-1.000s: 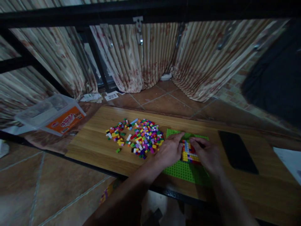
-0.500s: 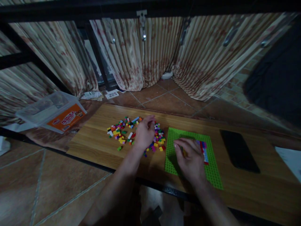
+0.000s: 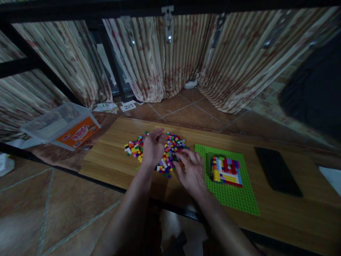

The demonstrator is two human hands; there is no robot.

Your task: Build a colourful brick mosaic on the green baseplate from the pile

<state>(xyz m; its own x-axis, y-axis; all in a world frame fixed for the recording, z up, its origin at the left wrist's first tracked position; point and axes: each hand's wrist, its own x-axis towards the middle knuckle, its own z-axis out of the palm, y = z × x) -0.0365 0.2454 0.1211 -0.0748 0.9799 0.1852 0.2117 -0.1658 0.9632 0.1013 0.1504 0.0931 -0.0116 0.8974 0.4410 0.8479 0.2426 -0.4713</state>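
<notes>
My left hand (image 3: 153,148) hovers over the left middle of a pile of small coloured building bricks (image 3: 170,151), fingers loosely bent and apart, with nothing visible in it. At the right edge of the pile is my right hand (image 3: 192,172), its thumb and fingers apart among the bricks; no brick shows clearly between them. To the right of that hand lies a green baseplate (image 3: 229,201). A low rectangular build of stacked bricks (image 3: 226,171) sits on it, in yellow, red, white, blue and purple. My hands cover part of the pile.
A black phone-like slab (image 3: 278,172) lies right of the baseplate on the wooden table (image 3: 106,153). Beyond the table's left end stands a clear plastic bin (image 3: 62,124) with an orange label. White paper (image 3: 331,181) is at the far right, and curtains (image 3: 149,64) hang behind.
My right hand has moved left from the baseplate to the pile, uncovering the brick build. My left hand has shifted slightly left over the pile. The view has turned a little.
</notes>
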